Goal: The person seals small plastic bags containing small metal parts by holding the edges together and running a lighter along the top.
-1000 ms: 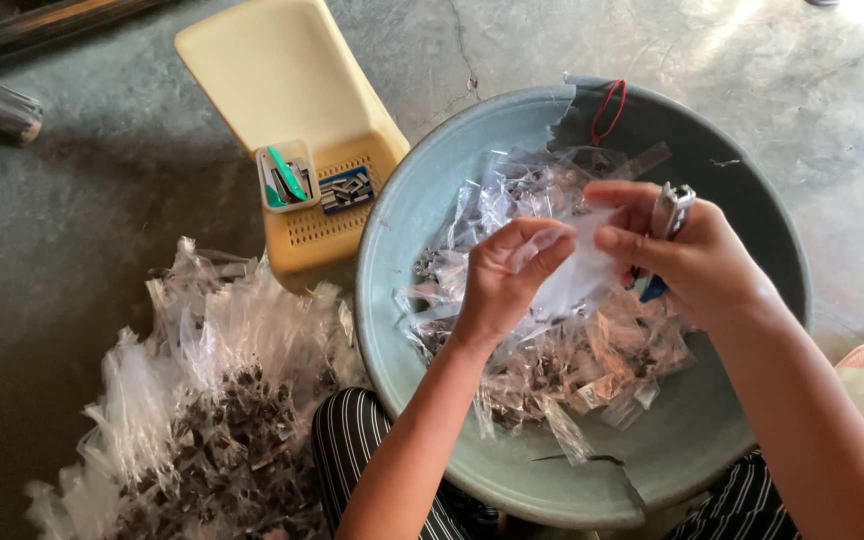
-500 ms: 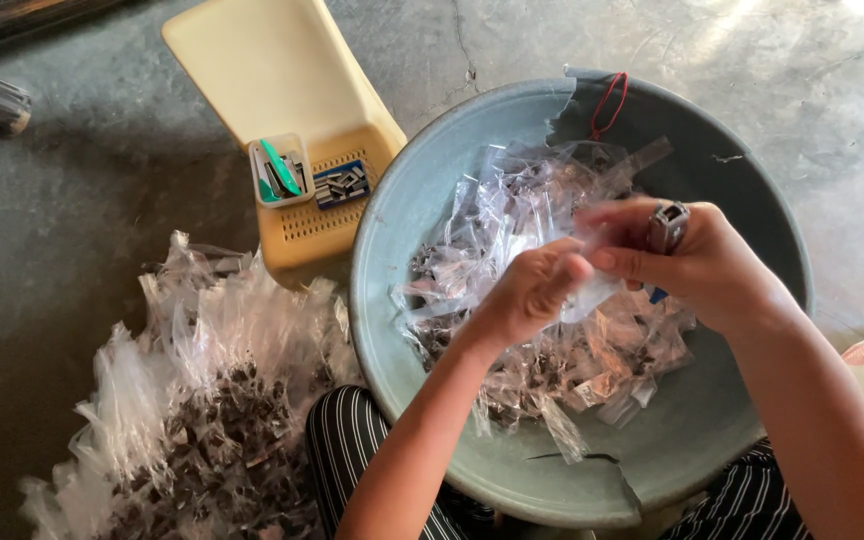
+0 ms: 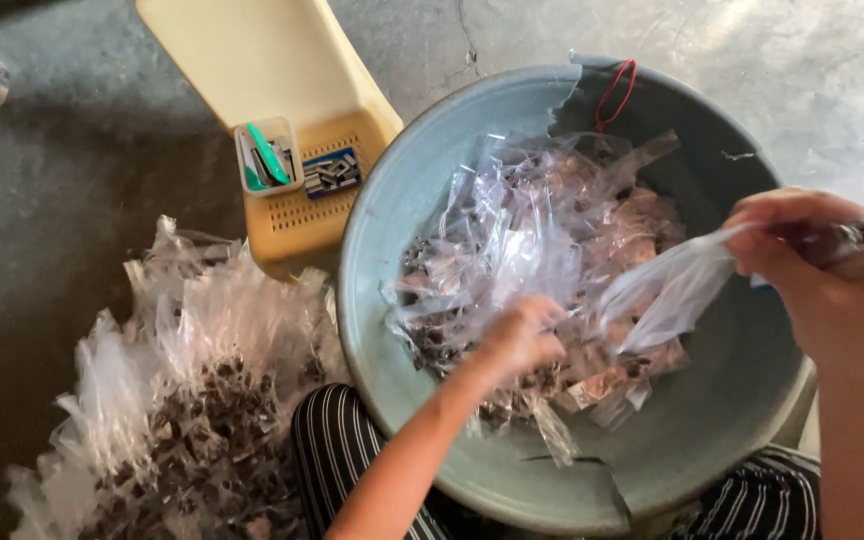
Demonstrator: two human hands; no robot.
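Right grip: right hand (image 3: 832,275) is pinched shut on the top edge of a clear bag (image 3: 667,290), with a dark, metal-tipped tool (image 3: 847,237) tucked under the same fingers.
Left grip: left hand (image 3: 517,340) is curled down into the pile (image 3: 532,270) of filled bags in the basin (image 3: 392,250); fingers look closed on something small, but what they hold is hidden.
Bag position: it hangs from the right pinch and trails down and left, its loose end close to the left hand, just above the pile, inside the basin's right half.
Handling: thin film, very light, limp and slippery; it likely folds and clings rather than keeping a shape, and should tear if yanked against the tool's tip.
Where to hold: best taken at the mouth edge, where the right hand has it; a second pinch at the opposite lip would spread it open.
Pile: small packets of dark pieces in clear film, light singly, apt to slide over each other.
Basin: grey-blue, rim cracked at top and bottom, a red loop (image 3: 614,95) on the far rim.
Around: a heap (image 3: 182,400) of filled bags lies on the floor at left; a yellow stool (image 3: 272,120) carries a small tub (image 3: 267,158) and staples (image 3: 330,172).
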